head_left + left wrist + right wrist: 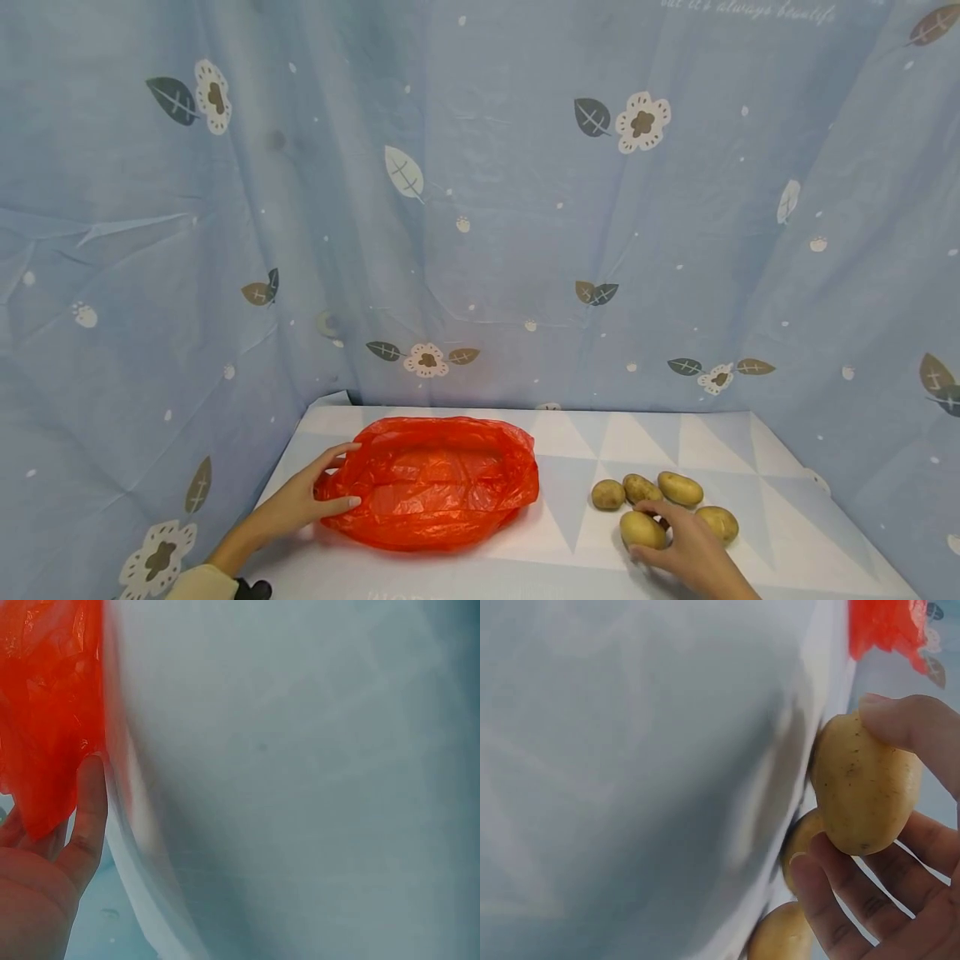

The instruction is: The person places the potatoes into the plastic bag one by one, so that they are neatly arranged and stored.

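Observation:
A red plastic bag (pixel 435 521) lies on the left part of the table, its mouth spread wide. My left hand (pixel 296 500) holds the bag's left end, thumb at the near side and fingers at the far side. In the left wrist view, bag film (pixel 45 720) hangs between thumb and fingers. On the right, my right hand (pixel 688 546) grips a yellow potato (pixel 640 530) between thumb and fingers. The right wrist view shows this potato (pixel 859 787) with the thumb across its top. Several other potatoes (pixel 680 488) lie just around that hand.
The table (pixel 570 575) carries a white and pale blue triangle-patterned cover. Blue flowered curtains (pixel 510 250) hang along its back and both sides. A stretch of the cover separates the bag from the potatoes.

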`<state>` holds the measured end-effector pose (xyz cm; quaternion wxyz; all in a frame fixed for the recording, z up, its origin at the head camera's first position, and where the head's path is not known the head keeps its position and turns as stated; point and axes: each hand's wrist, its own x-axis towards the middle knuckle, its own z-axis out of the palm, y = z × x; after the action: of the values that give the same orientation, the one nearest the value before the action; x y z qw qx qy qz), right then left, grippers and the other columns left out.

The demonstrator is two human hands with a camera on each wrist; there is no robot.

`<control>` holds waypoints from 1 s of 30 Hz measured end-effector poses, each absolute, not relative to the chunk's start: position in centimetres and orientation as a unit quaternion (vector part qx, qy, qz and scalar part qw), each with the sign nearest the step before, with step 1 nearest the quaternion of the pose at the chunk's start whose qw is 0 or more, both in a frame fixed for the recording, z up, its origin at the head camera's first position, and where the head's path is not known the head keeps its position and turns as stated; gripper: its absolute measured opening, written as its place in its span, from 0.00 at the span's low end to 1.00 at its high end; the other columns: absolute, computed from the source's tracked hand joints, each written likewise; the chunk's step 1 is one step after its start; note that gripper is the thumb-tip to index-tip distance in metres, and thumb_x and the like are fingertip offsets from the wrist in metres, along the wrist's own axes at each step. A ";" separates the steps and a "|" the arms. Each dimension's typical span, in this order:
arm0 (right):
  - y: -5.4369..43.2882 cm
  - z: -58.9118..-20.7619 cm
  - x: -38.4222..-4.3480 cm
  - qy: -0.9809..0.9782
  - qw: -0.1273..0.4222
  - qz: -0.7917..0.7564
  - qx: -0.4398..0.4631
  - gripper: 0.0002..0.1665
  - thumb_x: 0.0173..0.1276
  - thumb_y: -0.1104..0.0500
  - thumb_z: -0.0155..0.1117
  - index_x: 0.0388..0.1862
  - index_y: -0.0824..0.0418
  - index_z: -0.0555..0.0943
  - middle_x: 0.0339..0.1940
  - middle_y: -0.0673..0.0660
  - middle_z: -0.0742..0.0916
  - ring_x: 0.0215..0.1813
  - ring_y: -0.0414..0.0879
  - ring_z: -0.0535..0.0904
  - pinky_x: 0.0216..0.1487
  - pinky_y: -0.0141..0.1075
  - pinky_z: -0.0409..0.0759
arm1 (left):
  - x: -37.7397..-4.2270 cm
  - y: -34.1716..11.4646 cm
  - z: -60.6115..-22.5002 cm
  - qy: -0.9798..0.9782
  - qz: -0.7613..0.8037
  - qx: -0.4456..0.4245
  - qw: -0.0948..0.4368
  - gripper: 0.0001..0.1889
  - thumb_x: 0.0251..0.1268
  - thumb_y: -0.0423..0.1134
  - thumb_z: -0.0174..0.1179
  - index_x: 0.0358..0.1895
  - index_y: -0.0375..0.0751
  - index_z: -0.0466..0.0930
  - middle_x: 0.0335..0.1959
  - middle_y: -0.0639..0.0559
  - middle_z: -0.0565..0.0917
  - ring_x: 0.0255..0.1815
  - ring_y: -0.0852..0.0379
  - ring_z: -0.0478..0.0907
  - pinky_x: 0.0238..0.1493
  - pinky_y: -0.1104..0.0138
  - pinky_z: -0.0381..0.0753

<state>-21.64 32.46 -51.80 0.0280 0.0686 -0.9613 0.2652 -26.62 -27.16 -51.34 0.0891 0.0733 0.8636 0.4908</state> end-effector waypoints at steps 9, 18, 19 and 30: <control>31.3 -50.8 -22.3 -0.956 0.062 0.273 0.083 0.34 0.47 0.46 0.87 0.53 0.54 0.86 0.46 0.46 0.87 0.32 0.35 0.73 0.31 0.30 0.75 | -26.6 -27.2 -51.4 0.859 0.499 0.070 0.092 0.44 0.59 0.48 0.76 0.77 0.59 0.62 0.71 0.38 0.68 0.57 0.45 0.77 0.49 0.55 0.88; 29.8 -49.7 -23.2 -0.950 0.100 0.276 0.109 0.31 0.50 0.47 0.86 0.54 0.49 0.85 0.48 0.44 0.87 0.40 0.36 0.78 0.38 0.32 0.80 | -26.7 -27.3 -51.6 0.856 0.503 0.073 0.088 0.45 0.58 0.48 0.76 0.77 0.59 0.62 0.71 0.38 0.69 0.56 0.46 0.77 0.48 0.55 0.88; 29.5 -49.6 -23.3 -0.950 0.100 0.275 0.107 0.31 0.51 0.47 0.86 0.54 0.49 0.85 0.49 0.44 0.88 0.41 0.36 0.78 0.39 0.33 0.80 | -26.8 -27.3 -51.6 0.857 0.503 0.073 0.088 0.45 0.58 0.48 0.76 0.77 0.60 0.62 0.71 0.38 0.69 0.56 0.46 0.77 0.48 0.55 0.88; 26.2 -49.0 -24.9 -0.935 0.113 0.309 0.133 0.32 0.50 0.49 0.87 0.54 0.51 0.86 0.49 0.45 0.88 0.38 0.36 0.78 0.37 0.31 0.80 | -26.8 -27.2 -51.7 0.861 0.495 0.076 0.089 0.45 0.58 0.49 0.76 0.78 0.60 0.61 0.70 0.38 0.69 0.58 0.44 0.76 0.49 0.54 0.88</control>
<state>-24.88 26.22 -48.99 0.1133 0.1326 -0.9350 0.3087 -26.85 -27.23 -51.67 0.0885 0.0758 0.8608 0.4955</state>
